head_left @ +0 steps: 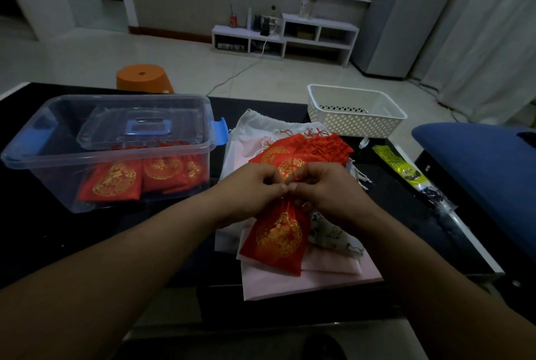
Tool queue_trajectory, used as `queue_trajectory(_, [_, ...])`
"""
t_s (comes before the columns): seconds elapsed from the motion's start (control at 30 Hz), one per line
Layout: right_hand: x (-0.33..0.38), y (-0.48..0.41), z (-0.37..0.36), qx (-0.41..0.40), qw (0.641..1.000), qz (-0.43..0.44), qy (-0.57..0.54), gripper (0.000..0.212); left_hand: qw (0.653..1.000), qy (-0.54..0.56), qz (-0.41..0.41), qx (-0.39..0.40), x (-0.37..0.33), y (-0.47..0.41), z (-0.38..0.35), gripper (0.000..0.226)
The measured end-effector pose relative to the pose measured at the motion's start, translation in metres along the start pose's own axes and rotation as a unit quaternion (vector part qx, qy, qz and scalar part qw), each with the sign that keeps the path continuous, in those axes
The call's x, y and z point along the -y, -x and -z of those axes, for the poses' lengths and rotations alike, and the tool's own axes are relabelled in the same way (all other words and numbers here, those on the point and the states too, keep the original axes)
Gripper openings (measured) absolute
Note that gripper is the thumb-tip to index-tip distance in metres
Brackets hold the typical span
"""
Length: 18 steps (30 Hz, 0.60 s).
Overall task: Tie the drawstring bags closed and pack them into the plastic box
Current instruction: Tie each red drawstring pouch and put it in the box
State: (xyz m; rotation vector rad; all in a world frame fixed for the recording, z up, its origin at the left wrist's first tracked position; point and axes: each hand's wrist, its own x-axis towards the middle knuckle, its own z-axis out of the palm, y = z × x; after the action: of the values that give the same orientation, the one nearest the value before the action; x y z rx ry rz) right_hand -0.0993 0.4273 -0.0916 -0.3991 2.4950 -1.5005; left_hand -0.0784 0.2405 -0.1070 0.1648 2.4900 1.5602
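Note:
A red drawstring bag (277,239) with a gold emblem hangs below my two hands, which meet at its gathered neck. My left hand (252,188) and my right hand (324,188) each pinch the bag's red drawstring, fingertips touching in the middle. Behind them lies a pile of red bags (304,150) on white and pink cloth bags (249,133). The clear plastic box (52,153) stands at the left with several red bags (116,182) inside; its lid (139,127) with a blue handle lies sunk in the opening.
A white perforated basket (356,116) stands at the back right of the black table (58,237). A yellow and black packet (406,171) lies to the right. A printed grey bag (333,235) and pink cloth (304,281) lie under the held bag. An orange stool (143,76) is behind the table.

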Motion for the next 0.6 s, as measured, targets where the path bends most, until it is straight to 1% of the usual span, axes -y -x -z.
queue_trajectory(0.1, [0.0, 0.0011, 0.0002, -0.002, 1.0, -0.004, -0.002, 0.009, 1.0, 0.018, 0.013, 0.013, -0.0009, 0.0005, 0.0001, 0.015])
queue_trajectory(0.17, [0.0003, 0.0016, 0.0003, -0.002, 1.0, -0.003, 0.0, 0.008, 0.999, 0.016, 0.017, 0.028, -0.0025, 0.0013, 0.0012, 0.017])
queue_trajectory(0.27, [0.0001, 0.0016, 0.0001, 0.002, 1.0, -0.006, -0.007, 0.008, 0.999, -0.021, -0.002, 0.035, -0.0015, 0.0019, 0.0039, 0.019])
queue_trajectory(0.33, [0.0004, 0.0015, 0.001, 0.002, 1.0, -0.008, -0.014, 0.009, 0.998, -0.054, -0.034, 0.015, 0.0001, 0.0026, 0.0035, 0.015])
queue_trajectory(0.43, [0.0, 0.001, 0.0031, 0.005, 0.999, -0.006, -0.034, 0.008, 0.993, -0.076, -0.083, -0.015, 0.0025, 0.004, 0.0001, 0.011])
queue_trajectory(0.6, [-0.0023, 0.002, 0.0066, 0.021, 0.997, -0.003, -0.07, 0.011, 0.987, -0.088, -0.122, -0.048, 0.0069, 0.0042, -0.0034, 0.009])
